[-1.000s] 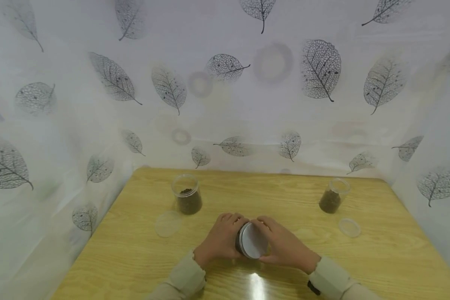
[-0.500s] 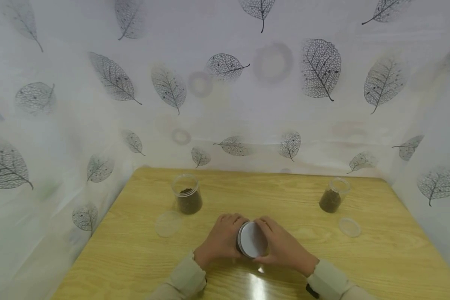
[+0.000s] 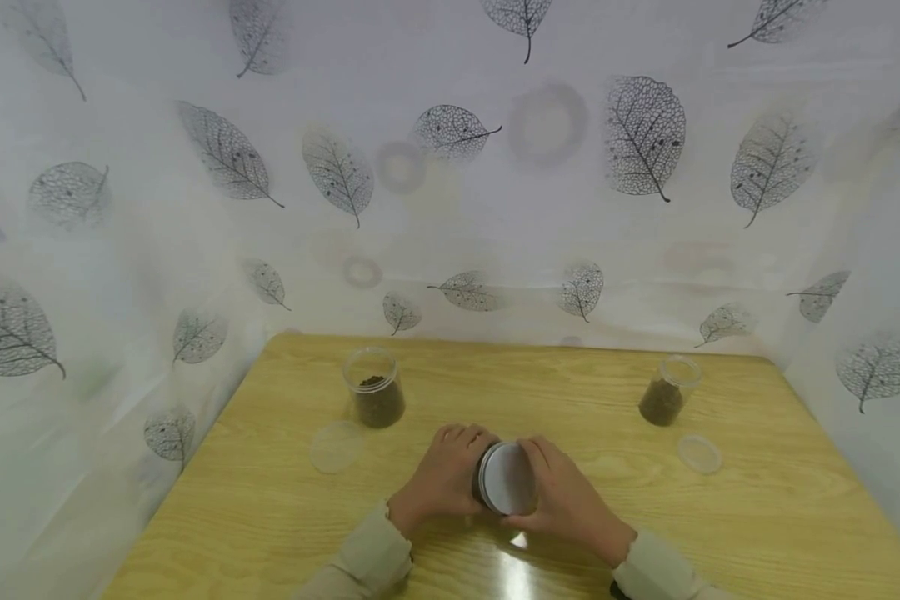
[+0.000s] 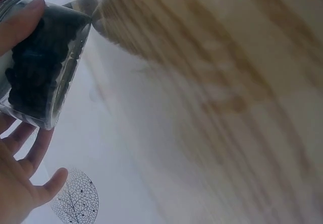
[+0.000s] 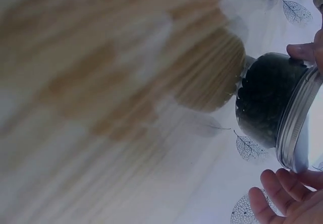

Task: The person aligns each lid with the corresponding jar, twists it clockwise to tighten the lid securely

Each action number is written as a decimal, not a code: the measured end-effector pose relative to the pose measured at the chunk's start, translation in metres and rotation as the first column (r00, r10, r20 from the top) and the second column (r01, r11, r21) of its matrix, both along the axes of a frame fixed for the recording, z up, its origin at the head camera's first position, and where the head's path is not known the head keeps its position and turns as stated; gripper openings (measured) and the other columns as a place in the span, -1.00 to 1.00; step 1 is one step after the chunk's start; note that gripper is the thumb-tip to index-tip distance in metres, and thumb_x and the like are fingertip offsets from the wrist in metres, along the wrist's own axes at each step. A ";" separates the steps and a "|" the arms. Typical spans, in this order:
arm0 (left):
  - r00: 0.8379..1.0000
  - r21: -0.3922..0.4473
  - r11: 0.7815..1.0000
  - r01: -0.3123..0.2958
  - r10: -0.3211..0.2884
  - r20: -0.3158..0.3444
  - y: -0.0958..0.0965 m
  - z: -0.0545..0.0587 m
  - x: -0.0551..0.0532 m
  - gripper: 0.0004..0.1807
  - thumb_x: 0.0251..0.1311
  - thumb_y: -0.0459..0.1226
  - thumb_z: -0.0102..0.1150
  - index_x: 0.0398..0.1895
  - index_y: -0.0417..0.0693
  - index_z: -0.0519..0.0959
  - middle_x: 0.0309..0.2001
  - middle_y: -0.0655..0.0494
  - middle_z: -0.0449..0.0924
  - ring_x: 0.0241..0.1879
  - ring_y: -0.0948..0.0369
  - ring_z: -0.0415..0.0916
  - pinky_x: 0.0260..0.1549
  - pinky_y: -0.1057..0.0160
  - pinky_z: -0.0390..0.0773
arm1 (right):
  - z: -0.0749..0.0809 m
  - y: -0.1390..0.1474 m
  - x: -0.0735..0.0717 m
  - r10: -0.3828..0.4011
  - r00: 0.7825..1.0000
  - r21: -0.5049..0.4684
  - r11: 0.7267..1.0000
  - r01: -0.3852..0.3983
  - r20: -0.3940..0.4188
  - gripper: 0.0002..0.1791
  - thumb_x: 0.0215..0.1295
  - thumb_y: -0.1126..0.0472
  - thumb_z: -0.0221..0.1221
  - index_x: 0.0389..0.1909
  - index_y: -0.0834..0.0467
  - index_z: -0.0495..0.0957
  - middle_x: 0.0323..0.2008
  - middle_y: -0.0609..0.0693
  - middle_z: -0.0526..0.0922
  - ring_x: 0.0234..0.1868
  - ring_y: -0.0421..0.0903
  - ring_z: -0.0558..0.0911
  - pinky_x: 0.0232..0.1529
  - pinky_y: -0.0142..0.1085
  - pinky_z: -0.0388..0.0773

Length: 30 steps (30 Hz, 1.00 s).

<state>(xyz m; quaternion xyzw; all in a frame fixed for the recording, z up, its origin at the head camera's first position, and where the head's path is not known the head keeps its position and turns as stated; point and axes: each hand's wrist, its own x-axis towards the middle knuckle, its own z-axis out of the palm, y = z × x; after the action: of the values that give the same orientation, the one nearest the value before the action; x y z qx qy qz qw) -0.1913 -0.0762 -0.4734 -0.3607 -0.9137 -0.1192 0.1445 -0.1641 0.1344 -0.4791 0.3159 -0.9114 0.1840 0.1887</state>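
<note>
A clear jar (image 4: 43,57) of dark granules with a silver screw lid (image 3: 508,478) is held between both hands over the near middle of the table, its lid tipped toward the right. My left hand (image 3: 446,473) grips the jar's body, thumb on one side and fingers on the other. My right hand (image 3: 570,500) holds the lid by its rim, thumb at the near edge and fingers at the far edge. In the right wrist view the lid's ridged silver band (image 5: 298,118) sits on the jar's mouth. Whether the jar's base touches the table is hard to tell.
An uncovered clear jar (image 3: 379,404) of dark granules stands at the back left, a translucent disc lid (image 3: 337,447) beside it. Another uncovered jar (image 3: 661,402) stands at the back right near a clear lid (image 3: 699,454). A leaf-patterned sheet (image 3: 450,208) surrounds the wooden table (image 3: 757,533).
My right hand has shifted slightly round the lid's rim, its thumb moving a little left along the near edge. The left hand and the other jars stay in place.
</note>
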 end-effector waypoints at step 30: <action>0.998 -0.011 1.000 0.015 -0.014 0.054 -0.002 -0.003 -0.005 -0.06 -0.46 0.23 0.49 0.12 0.14 0.38 0.01 0.26 0.47 0.02 0.23 0.44 0.12 0.10 0.41 | 0.002 0.013 -0.016 0.152 0.975 0.042 0.988 -0.147 -0.165 0.05 -0.55 -0.21 0.52 0.11 0.17 0.43 0.01 -0.03 0.54 0.05 -0.05 0.46 0.04 -0.07 0.42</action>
<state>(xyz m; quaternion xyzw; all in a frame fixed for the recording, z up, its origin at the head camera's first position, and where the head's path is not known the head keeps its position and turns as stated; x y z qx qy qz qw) -0.1965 -0.0786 -0.4768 -0.3648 -0.9153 -0.1246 0.1168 -0.1798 0.1477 -0.4775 0.4008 -0.8686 0.1570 0.2455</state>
